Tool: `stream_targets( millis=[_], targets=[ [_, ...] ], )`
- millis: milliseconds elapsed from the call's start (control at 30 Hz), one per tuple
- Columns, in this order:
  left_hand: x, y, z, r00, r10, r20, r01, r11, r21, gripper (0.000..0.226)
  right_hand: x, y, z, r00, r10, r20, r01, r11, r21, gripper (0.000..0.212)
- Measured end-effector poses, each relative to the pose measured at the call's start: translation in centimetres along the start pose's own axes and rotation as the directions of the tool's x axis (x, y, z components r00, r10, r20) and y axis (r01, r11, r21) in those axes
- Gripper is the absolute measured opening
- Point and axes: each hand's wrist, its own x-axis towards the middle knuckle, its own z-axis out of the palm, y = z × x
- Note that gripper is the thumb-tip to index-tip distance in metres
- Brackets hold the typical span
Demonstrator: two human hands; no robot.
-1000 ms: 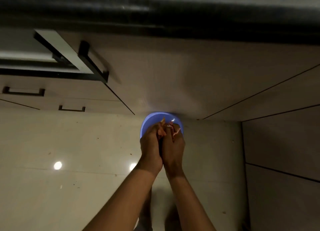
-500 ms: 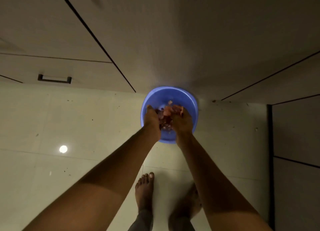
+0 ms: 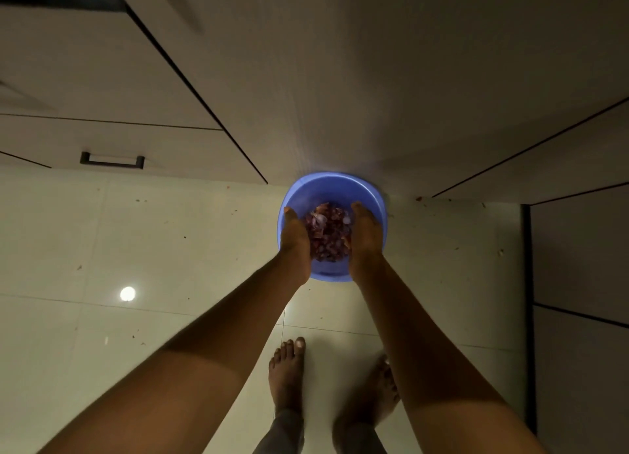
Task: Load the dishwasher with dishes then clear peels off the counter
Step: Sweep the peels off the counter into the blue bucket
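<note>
Peels (image 3: 328, 232), reddish-purple and papery, sit heaped in a blue plastic basin (image 3: 332, 186) on the pale tiled floor (image 3: 136, 235), right against the base of the cabinets (image 3: 340, 79). I see my 2 hands over the basin with the heap between them, left hand (image 3: 295, 235) and right hand (image 3: 365, 230) apart, palms turned inward, fingers fairly straight and gripping nothing that I can make out. Below, my 2 bare feet (image 3: 286, 375) stand on the tiles, and a drawer handle (image 3: 112, 159) shows at left.
</note>
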Motion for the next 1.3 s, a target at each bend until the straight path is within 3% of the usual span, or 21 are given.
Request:
stream_targets(
  millis=[133,267,400,500,567,667,800,900,1000,1100,1200,1300],
  targets=[
    [-2.7,-0.1,0.9,0.991,0.120,0.062,-0.124,0.991,0.059,0.049,-0.9,-1.1,1.0,0.992,0.117,0.039,-0.120,0.987,0.109,0.052],
    [-3.7,-1.5,1.4,0.962,0.213,0.168,-0.246,0.946,0.211,0.032,-0.8,-0.6,1.4,0.989,0.144,0.018,-0.143,0.950,0.278,0.058],
    [-3.4,-2.1,2.1,0.898,0.317,0.306,-0.418,0.833,0.363,0.035,-0.4,0.3,1.1,0.990,0.139,0.017,-0.136,0.921,0.364,0.063],
    [-3.3,-1.6,2.6,0.930,0.295,0.218,-0.357,0.865,0.352,0.030,-0.7,0.0,0.8,0.986,0.164,0.001,-0.152,0.911,0.382,0.051],
    [-3.2,-1.3,2.3,0.946,0.289,0.146,-0.324,0.866,0.380,0.031,-0.9,-0.2,0.5,0.983,0.173,-0.053,-0.147,0.934,0.325,0.040],
    [-3.7,-0.9,1.3,0.942,0.317,0.109,-0.329,0.813,0.480,0.031,-1.8,-0.3,0.1,0.993,0.075,-0.094,-0.067,0.994,0.084,0.024],
    [-5.4,0.1,0.3,0.930,0.347,0.122,-0.331,0.646,0.687,0.034,-3.9,-1.0,-0.5,0.987,-0.043,-0.154,0.020,0.989,-0.148,0.007],
    [-8.1,1.4,0.2,0.945,0.319,0.067,-0.279,0.687,0.671,0.028,-6.5,-2.3,-0.9,0.976,-0.154,-0.154,0.103,0.950,-0.296,0.008],
    [-12.0,3.3,0.8,0.956,0.294,0.019,-0.247,0.764,0.597,0.025,-9.3,-4.4,-1.4,0.972,-0.185,-0.142,0.123,0.923,-0.364,0.031],
    [-16.1,4.9,1.3,0.962,0.272,0.027,-0.251,0.839,0.482,0.020,-11.6,-6.4,-2.3,0.966,-0.208,-0.151,0.155,0.940,-0.305,0.012],
    [-21.9,7.2,2.5,0.972,0.231,0.042,-0.231,0.907,0.352,0.020,-13.4,-8.0,-3.7,0.964,-0.213,-0.160,0.163,0.946,-0.279,0.026],
    [-27.9,9.3,4.1,0.985,0.171,0.027,-0.172,0.952,0.252,0.023,-18.7,-12.8,-4.0,0.965,-0.185,-0.186,0.137,0.961,-0.242,0.025]
  ],
)
